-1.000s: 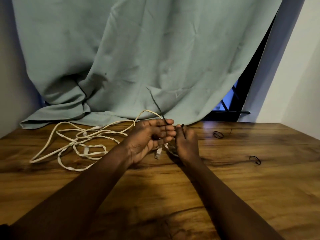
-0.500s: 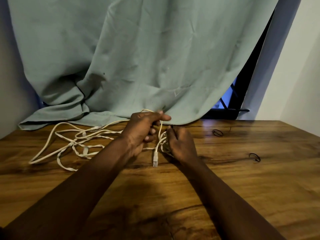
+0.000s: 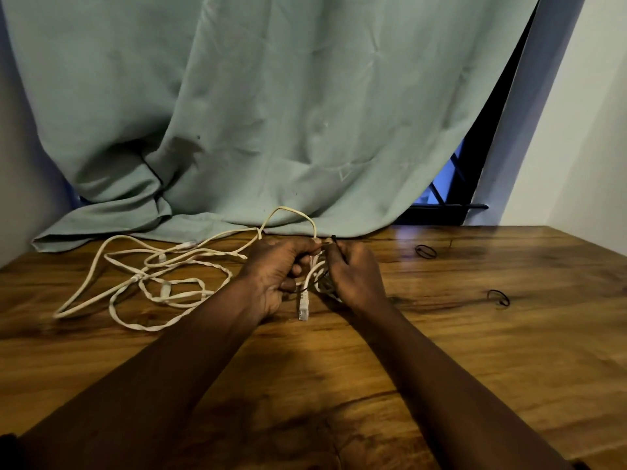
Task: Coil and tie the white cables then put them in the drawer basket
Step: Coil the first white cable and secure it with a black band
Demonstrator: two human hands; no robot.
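A small coil of white cable [image 3: 317, 276] sits between my two hands at the middle of the wooden table [image 3: 441, 351], its plug [image 3: 303, 308] hanging down towards the wood. My left hand [image 3: 274, 276] grips the coil from the left, fingers curled round it. My right hand [image 3: 356, 276] pinches a thin black tie [image 3: 333, 239] that wraps the coil. More white cable [image 3: 142, 279] lies loose and tangled on the table to the left, one strand arching up into my left hand. No drawer basket is in view.
Two more black ties lie on the table at the right, one [image 3: 425, 251] near the back and one [image 3: 498, 297] further right. A green curtain [image 3: 271, 113] hangs behind and bunches onto the table's back edge. A white wall stands at the right.
My left hand has closed from a flat open palm to a grip on the coil. The long upright end of the black tie has been drawn down short.
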